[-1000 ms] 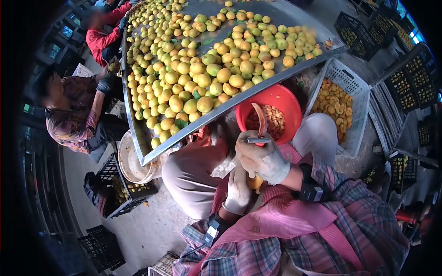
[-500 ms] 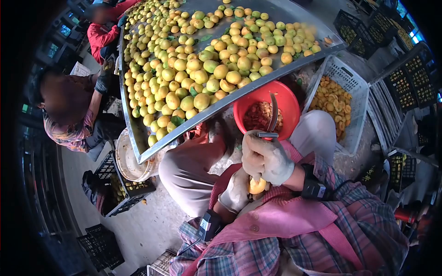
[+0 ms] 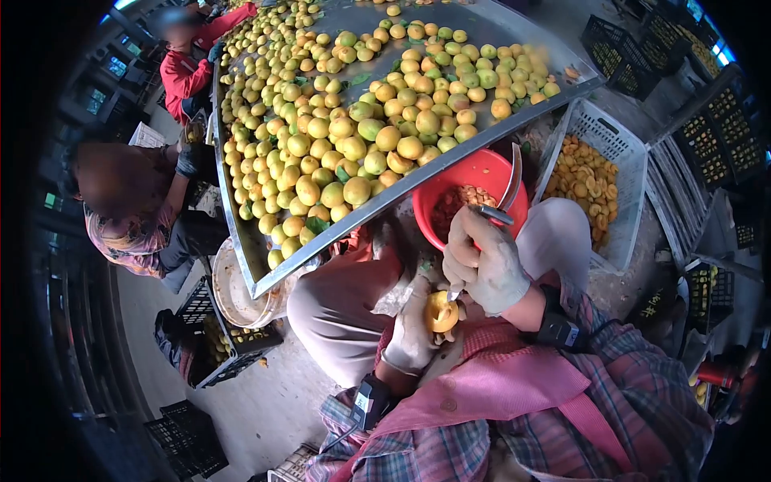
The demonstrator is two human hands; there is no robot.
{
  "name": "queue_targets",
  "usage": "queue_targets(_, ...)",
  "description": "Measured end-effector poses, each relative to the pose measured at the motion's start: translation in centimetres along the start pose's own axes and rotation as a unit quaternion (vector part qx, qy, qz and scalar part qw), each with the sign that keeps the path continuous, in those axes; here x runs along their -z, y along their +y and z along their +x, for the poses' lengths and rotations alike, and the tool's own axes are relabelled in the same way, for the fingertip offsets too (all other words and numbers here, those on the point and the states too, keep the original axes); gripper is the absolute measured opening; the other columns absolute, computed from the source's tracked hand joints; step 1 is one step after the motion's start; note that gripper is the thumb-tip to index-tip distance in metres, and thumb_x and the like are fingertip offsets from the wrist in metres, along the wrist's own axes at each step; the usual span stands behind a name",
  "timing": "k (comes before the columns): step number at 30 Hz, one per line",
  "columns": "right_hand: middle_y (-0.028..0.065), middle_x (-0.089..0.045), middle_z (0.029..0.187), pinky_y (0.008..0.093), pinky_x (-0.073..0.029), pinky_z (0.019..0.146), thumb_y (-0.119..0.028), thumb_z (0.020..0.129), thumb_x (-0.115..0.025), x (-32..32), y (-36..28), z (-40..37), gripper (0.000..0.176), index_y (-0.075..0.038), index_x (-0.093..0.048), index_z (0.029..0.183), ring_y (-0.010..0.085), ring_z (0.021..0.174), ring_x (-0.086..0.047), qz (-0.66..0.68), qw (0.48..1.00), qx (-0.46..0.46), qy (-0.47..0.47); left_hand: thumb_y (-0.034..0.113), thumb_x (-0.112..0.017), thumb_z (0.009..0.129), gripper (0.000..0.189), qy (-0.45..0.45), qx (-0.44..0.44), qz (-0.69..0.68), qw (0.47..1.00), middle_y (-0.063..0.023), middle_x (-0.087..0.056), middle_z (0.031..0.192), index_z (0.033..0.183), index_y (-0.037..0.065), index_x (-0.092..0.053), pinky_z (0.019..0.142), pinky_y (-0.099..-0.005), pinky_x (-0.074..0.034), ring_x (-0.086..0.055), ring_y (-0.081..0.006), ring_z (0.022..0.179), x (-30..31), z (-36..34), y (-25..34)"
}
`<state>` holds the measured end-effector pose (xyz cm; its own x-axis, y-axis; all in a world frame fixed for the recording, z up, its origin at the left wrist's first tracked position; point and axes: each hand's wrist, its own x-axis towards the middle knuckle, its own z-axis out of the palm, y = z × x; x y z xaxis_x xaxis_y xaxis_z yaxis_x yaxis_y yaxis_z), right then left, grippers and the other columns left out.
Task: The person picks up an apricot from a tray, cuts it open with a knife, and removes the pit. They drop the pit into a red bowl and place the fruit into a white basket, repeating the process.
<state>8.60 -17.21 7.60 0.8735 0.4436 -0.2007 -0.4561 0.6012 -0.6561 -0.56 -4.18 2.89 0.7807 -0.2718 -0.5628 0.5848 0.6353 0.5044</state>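
Gloved in white, my left hand holds a yellow fruit with an opening in its upper side, low over my lap. My right hand, also gloved, grips a metal tool with a curved blade that points up past the red bowl. The lower tip of the tool is close to the fruit's right edge. Brownish pits or pieces lie in the bowl. Beyond my knees is a metal table heaped with yellow-green fruits.
A white crate of cut orange fruit stands right of the bowl. A white bucket and black crate are at left. One person sits left of the table, another in red farther back. Black crates stand back right.
My right hand has drawn back from the fruit, and the curved blade has swung right. The fruit in my left hand is now more exposed. The whole view has shifted slightly.
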Motion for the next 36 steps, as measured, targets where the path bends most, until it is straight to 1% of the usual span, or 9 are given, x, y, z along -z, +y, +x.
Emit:
queue_targets(4,-0.0034,-0.047,0.059,0.0239,-0.035,0.04,-0.014,0.094,-0.055,1.4,0.2,1.4,0.016,-0.007,-0.055,0.08,0.0066,0.045,-0.046,-0.109,0.991,-0.054,0.048,0.054,-0.023,0.101,0.061,0.129,-0.215,0.163,0.954,-0.0049,-0.065,0.083,0.104,0.005,-0.06,0.055,-0.0213,-0.045,-0.059,-0.0121,0.064,0.8,1.0,-0.4)
queue_targets(6,-0.0039,-0.051,0.067,0.0234,-0.042,0.05,-0.009,0.092,-0.056,3.8,2.2,1.4,0.009,-0.007,-0.056,0.083,0.0054,0.056,-0.051,0.0,0.991,-0.121,-0.058,0.053,-0.023,0.101,0.062,0.158,-0.232,0.184,0.942,-0.004,-0.064,0.083,0.107,0.005,-0.06,0.055,-0.0208,-0.045,-0.058,-0.0107,0.065,0.7,0.8,0.0)
queue_targets(7,-0.0024,-0.053,0.072,0.0251,-0.045,0.06,-0.01,0.09,-0.058,2.4,2.2,0.4,0.005,-0.006,-0.057,0.087,0.006,0.067,-0.053,-0.38,0.921,-0.014,-0.085,0.053,-0.023,0.101,0.062,0.188,-0.246,0.198,0.93,-0.0031,-0.064,0.084,0.11,0.004,-0.06,0.056,-0.0203,-0.044,-0.057,-0.0092,0.066,0.6,0.8,0.3)
queue_targets(15,0.013,-0.06,0.085,0.0349,-0.051,0.071,-0.013,0.08,-0.062,3.9,6.1,0.6,0.026,-0.004,-0.055,0.103,0.0286,0.078,-0.063,-0.486,0.868,0.004,-0.097,0.049,-0.025,0.103,0.057,0.202,-0.262,0.229,0.916,-0.0012,-0.062,0.082,0.113,0.004,-0.059,0.054,-0.0195,-0.04,-0.051,-0.006,0.063,0.5,0.8,0.1)
queue_targets(22,-0.0002,-0.047,0.064,0.0243,-0.043,0.044,-0.009,0.086,-0.057,2.9,3.3,0.0,0.032,-0.004,-0.049,0.117,0.008,0.049,-0.046,-0.261,0.956,-0.131,-0.044,0.05,-0.032,0.101,0.053,0.162,-0.195,0.226,0.941,-0.0058,-0.062,0.097,0.118,0.005,-0.054,0.066,-0.0238,-0.048,-0.06,-0.0122,0.081,1.9,1.6,-0.1)
queue_targets(24,0.0019,-0.05,0.063,0.0282,-0.041,0.042,-0.015,0.088,-0.057,3.5,2.7,-0.1,0.023,-0.007,-0.052,0.109,0.0113,0.045,-0.046,-0.099,0.974,-0.201,0.016,0.047,-0.035,0.101,0.05,0.126,-0.157,-0.014,0.979,-0.0095,-0.062,0.102,0.119,0.004,-0.053,0.071,-0.0289,-0.05,-0.06,-0.0164,0.087,1.9,2.1,-0.1)
queue_targets(28,0.0015,-0.053,0.064,0.0261,-0.034,0.038,-0.023,0.093,-0.058,5.4,1.6,1.7,0.021,-0.015,-0.053,0.111,0.0096,0.042,-0.041,-0.004,0.977,-0.103,0.188,0.041,-0.039,0.101,0.046,0.096,-0.219,0.082,0.968,-0.013,-0.058,0.11,0.124,0.002,-0.047,0.077,-0.0331,-0.05,-0.058,-0.0234,0.097,4.7,3.7,-1.5)
queue_targets(32,0.0036,-0.06,0.07,0.0245,-0.036,0.036,-0.023,0.092,-0.061,6.1,1.4,2.2,0.044,-0.016,-0.044,0.132,0.0094,0.039,-0.042,-0.093,0.963,0.02,0.252,0.037,-0.041,0.101,0.043,0.103,-0.319,0.309,0.89,-0.0151,-0.057,0.114,0.125,0.002,-0.046,0.084,-0.0372,-0.05,-0.058,-0.0275,0.101,4.5,3.8,-1.9)
queue_targets(36,0.0054,-0.061,0.072,0.0238,-0.036,0.036,-0.02,0.088,-0.065,5.3,2.9,1.3,0.045,-0.007,-0.049,0.128,0.0081,0.041,-0.044,-0.202,0.969,-0.063,0.13,0.028,-0.046,0.099,0.041,0.078,-0.221,-0.039,0.971,-0.0152,-0.055,0.121,0.13,0.001,-0.044,0.093,-0.0375,-0.048,-0.057,-0.0261,0.108,3.6,3.7,-1.3)
